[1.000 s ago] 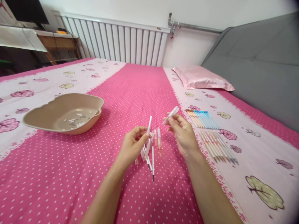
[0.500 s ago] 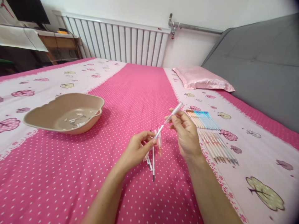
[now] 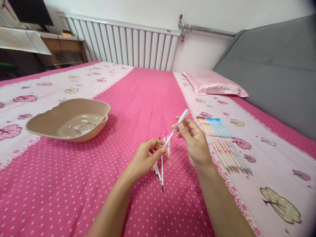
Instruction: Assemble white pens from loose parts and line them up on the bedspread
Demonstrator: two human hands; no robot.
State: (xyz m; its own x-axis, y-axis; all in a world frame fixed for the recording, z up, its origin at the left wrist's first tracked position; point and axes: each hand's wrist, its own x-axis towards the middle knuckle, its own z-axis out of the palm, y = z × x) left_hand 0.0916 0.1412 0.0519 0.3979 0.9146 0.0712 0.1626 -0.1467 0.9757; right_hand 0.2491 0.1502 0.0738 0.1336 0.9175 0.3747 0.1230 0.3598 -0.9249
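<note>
Both hands work over a bed [image 3: 148,95] spread with a pink dotted sheet. The left hand [image 3: 148,155] pinches a thin white refill [image 3: 169,139] between thumb and fingers, near its lower end. The right hand [image 3: 196,143] grips a clear, pinkish pen tube [image 3: 183,116] between thumb and fingers, tilted with its far end up and to the right. The refill lines up with the tube, and its upper end meets the tube's lower end; how far it reaches inside is hard to tell.

Just below and beyond the left hand, a small pile of loose refills [image 3: 162,172] and clear pink pen parts [image 3: 169,152] lies on the dotted cloth, partly hidden by the fingers. To the right of the right hand, two groups of pens lie side by side on the pale printed band: orange and blue pens [image 3: 214,126] farther off, and pale pens [image 3: 230,154] nearer.

Well apart on the left sits a beige basin [image 3: 56,120] with small white pieces [image 3: 78,127] scattered on its bottom. Farther back, a pink pillow [image 3: 214,83] lies by a grey headboard [image 3: 271,62], and a white radiator [image 3: 128,44] runs along the wall.
</note>
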